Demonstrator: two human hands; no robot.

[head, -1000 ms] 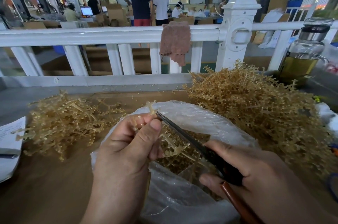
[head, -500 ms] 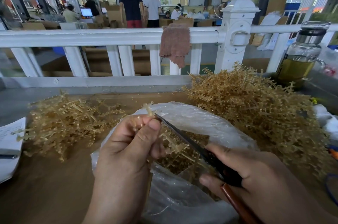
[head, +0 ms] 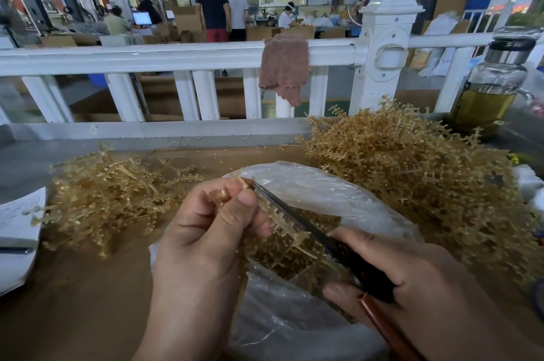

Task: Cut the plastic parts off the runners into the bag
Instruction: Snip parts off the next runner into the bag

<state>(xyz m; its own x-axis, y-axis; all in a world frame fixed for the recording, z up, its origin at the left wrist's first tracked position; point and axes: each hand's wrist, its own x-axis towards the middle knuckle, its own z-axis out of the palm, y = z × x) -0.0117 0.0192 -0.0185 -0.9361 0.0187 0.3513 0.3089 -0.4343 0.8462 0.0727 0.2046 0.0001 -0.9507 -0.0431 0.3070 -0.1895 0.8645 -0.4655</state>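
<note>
My left hand (head: 206,231) pinches a tan plastic runner (head: 279,222) by its upper end over the mouth of a clear plastic bag (head: 318,192). My right hand (head: 412,278) grips dark scissors (head: 318,234) with a reddish handle. The blades lie along the runner, tip near my left thumb. Cut tan parts (head: 282,257) lie inside the bag. A big heap of uncut runners (head: 412,172) is at the right. A flatter heap of runners (head: 112,195) lies at the left.
A white railing (head: 176,57) with a brown cloth (head: 284,69) hung over it runs along the far side of the brown table (head: 73,301). A glass jar with yellow liquid (head: 491,89) stands at the right. White papers (head: 17,237) lie at the left edge. People work in the background.
The scissor blades have slid along the runner toward my left thumb. My left hand has shifted slightly, still holding the runner over the bag.
</note>
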